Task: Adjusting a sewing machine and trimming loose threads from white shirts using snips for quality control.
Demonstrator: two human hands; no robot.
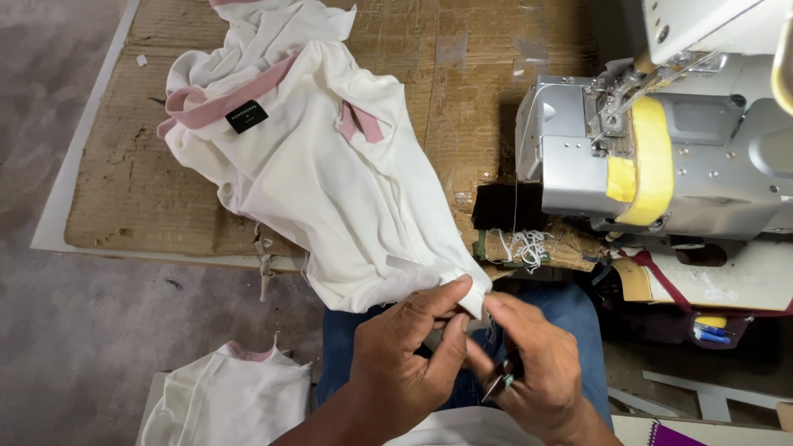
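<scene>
A white garment (330, 173) with a pink collar band and a small black label lies across the cardboard-covered table (132, 190), its lower corner hanging over the edge toward me. My left hand (405, 363) pinches that corner between thumb and fingers. My right hand (529, 372) touches the same corner with its fingertips and holds a small metal thread snipper against the palm. Both hands are over my lap, in blue jeans.
A grey sewing machine (710, 157) wrapped with yellow tape stands at the right, loose white thread (526, 246) below its bed. Another white garment with pink trim (227, 396) lies at the lower left. Grey floor is on the left.
</scene>
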